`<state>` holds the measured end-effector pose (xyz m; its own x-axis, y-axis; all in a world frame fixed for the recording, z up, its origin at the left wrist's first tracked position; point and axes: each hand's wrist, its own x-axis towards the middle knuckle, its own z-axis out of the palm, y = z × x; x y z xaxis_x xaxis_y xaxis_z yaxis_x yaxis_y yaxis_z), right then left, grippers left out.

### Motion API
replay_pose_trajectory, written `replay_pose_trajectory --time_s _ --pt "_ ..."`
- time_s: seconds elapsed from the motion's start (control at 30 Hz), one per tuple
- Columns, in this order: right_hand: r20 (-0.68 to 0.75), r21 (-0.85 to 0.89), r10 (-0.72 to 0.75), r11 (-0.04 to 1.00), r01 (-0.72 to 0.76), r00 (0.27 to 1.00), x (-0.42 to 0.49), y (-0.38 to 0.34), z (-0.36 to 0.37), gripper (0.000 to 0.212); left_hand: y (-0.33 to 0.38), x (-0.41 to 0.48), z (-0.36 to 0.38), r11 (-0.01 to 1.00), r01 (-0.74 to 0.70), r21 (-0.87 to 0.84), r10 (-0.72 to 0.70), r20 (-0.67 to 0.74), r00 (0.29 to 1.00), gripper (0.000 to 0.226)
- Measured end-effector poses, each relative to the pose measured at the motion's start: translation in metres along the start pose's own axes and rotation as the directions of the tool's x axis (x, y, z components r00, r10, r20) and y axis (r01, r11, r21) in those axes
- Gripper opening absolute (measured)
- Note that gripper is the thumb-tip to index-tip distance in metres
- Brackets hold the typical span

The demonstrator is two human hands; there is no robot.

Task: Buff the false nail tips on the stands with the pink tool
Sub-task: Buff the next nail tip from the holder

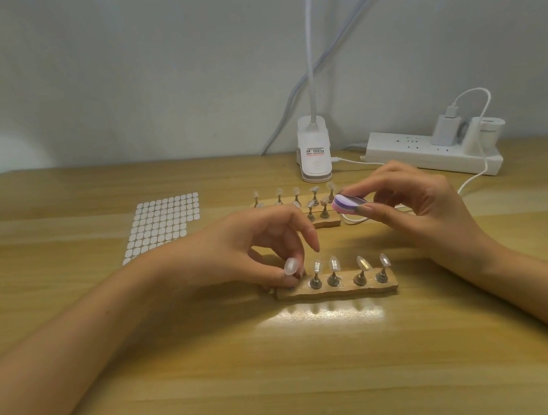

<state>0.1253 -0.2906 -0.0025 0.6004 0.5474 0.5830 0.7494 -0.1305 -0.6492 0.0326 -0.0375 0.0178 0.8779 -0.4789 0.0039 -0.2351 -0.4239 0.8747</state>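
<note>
At nine o'clock on the near stand [345, 290], the left hand [252, 241] curls narrow and pinches that end. A slack hold there could let the light wooden block skid on the glossy counter [286, 378] once strokes begin. Its four exposed nail tips [333, 265] lean on thin pegs, so hard pressure may pop one loose. At one o'clock, the right hand [420, 203] pinches the pink tool [348, 203] near the far stands [299, 200] and could clip them when it moves.
</note>
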Motion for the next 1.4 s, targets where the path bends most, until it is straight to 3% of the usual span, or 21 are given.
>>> replay_pose_trajectory --time_s 0.13,0.23,0.4,0.57,0.73,1.07,1.27,1.4 --pt "0.0 -0.01 0.008 1.0 -0.008 1.0 0.0 0.002 -0.001 0.024 0.002 0.001 0.003 0.999 0.017 -0.034 -0.016 0.038 0.999 0.052" --pt "-0.002 -0.012 0.008 1.0 -0.008 1.0 0.0 0.002 -0.001 0.024 0.007 0.003 0.008 0.994 0.002 0.11 -0.009 0.057 0.998 0.058" --pt "-0.005 -0.003 0.019 1.0 -0.019 1.0 0.0 0.001 -0.001 0.026 0.006 0.006 0.016 0.965 -0.04 0.258 0.073 -0.121 0.99 0.043" --pt "-0.006 -0.011 0.025 1.0 -0.026 1.0 0.001 0.002 -0.001 0.026 0.002 0.009 0.021 0.97 -0.025 0.24 0.08 -0.22 0.972 0.045" --pt "-0.012 0.007 0.038 0.999 -0.038 0.999 0.001 0.003 0.0 0.023 0.0 0.007 0.02 0.989 -0.021 0.148 0.056 -0.237 0.97 0.048" --pt "-0.013 0.001 0.045 0.999 -0.045 0.999 0.002 0.003 0.0 0.026 0.005 0.01 0.025 0.986 -0.031 0.163 0.071 -0.246 0.967 0.053" --pt "-0.011 0.007 0.053 0.999 -0.053 0.999 0.002 0.001 0.0 0.025 0.004 0.014 0.034 0.978 -0.026 0.208 0.098 -0.342 0.935 0.044" --pt "-0.016 0.021 0.066 0.998 -0.065 0.998 0.002 0.001 0.0 0.025 0.005 0.013 0.031 0.981 -0.033 0.192 0.09 -0.294 0.952 0.04"
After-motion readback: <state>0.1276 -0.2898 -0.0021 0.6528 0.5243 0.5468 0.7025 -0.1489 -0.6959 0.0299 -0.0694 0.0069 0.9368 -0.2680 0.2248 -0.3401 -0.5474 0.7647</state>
